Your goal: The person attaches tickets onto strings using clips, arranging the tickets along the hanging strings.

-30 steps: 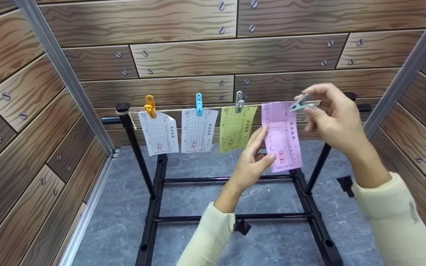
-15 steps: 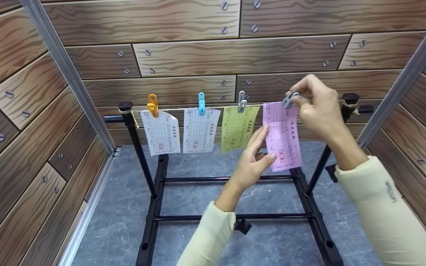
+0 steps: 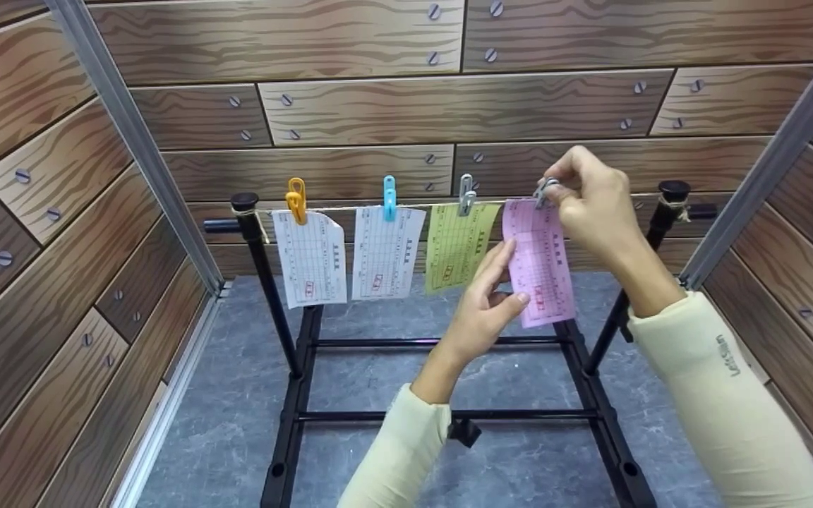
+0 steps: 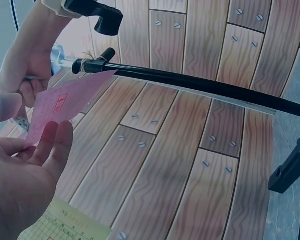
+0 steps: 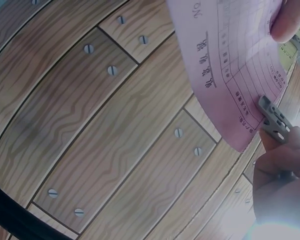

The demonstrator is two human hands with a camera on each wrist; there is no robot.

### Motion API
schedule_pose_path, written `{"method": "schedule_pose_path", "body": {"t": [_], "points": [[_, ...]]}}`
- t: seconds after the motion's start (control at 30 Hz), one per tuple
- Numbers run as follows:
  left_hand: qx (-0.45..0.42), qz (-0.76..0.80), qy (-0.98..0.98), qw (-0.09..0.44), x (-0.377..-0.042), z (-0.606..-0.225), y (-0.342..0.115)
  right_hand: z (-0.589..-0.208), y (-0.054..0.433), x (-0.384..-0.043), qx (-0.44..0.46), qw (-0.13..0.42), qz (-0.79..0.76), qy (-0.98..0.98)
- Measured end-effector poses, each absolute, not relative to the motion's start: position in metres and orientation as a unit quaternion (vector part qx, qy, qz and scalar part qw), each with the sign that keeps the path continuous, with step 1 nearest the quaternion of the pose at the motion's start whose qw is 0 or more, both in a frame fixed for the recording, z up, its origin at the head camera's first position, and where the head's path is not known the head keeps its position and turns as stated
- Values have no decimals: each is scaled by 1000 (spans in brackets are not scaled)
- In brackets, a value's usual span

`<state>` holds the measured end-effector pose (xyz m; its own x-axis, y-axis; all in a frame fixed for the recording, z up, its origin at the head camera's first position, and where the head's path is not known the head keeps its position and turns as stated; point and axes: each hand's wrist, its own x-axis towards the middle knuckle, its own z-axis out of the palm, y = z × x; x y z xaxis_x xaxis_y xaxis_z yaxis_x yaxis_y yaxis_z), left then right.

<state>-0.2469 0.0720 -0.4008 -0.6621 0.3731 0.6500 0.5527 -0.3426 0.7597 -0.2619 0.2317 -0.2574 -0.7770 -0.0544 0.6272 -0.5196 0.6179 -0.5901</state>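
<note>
A pink printed slip (image 3: 540, 268) hangs at the right part of the string (image 3: 406, 207). My left hand (image 3: 480, 310) holds the slip by its left edge, the thumb near its lower part. In the left wrist view, the fingers (image 4: 55, 142) of this hand lie against the slip. My right hand (image 3: 593, 204) pinches a grey clothespin (image 5: 275, 120) between thumb and forefinger. The clothespin's jaws are at the slip's top edge, over the string. To the left, a yellow-green slip (image 3: 459, 247) hangs from another grey clothespin (image 3: 467, 195).
Two white slips (image 3: 310, 257) hang farther left, under an orange clothespin (image 3: 296, 200) and a blue clothespin (image 3: 389, 197). The string runs between two black posts (image 3: 265, 282) of a black frame (image 3: 449, 416) on the grey marbled floor (image 3: 223, 423). Wood-patterned walls (image 3: 406, 106) surround it.
My right hand has moved left and slightly down, bringing the grey clothespin from beside the pink slip onto its top edge. My left hand has stayed at the slip's left edge.
</note>
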Motion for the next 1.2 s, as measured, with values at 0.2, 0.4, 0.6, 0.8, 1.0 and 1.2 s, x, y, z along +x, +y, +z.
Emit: {"method": "schedule_pose_path", "body": {"t": [0.2, 0.4, 0.6, 0.8, 1.0, 1.2], "points": [[-402, -709, -576, 66, -248, -401, 73, -255, 233, -260, 167, 247, 385, -874], [-397, -705, -585, 65, -247, -400, 74, -251, 237, -257, 174, 167, 349, -905], [-396, -710, -578, 70, -247, -402, 74, -250, 239, -252, 179, 133, 367, -903], [-393, -713, -576, 76, -248, -405, 73, -256, 243, -250, 196, 139, 395, -887], [-385, -719, -575, 67, -246, -407, 65, -266, 246, -246, 206, 223, 448, -841], [-366, -720, -586, 74, -244, -412, 57, -282, 246, -232, 241, 393, 509, -727]]}}
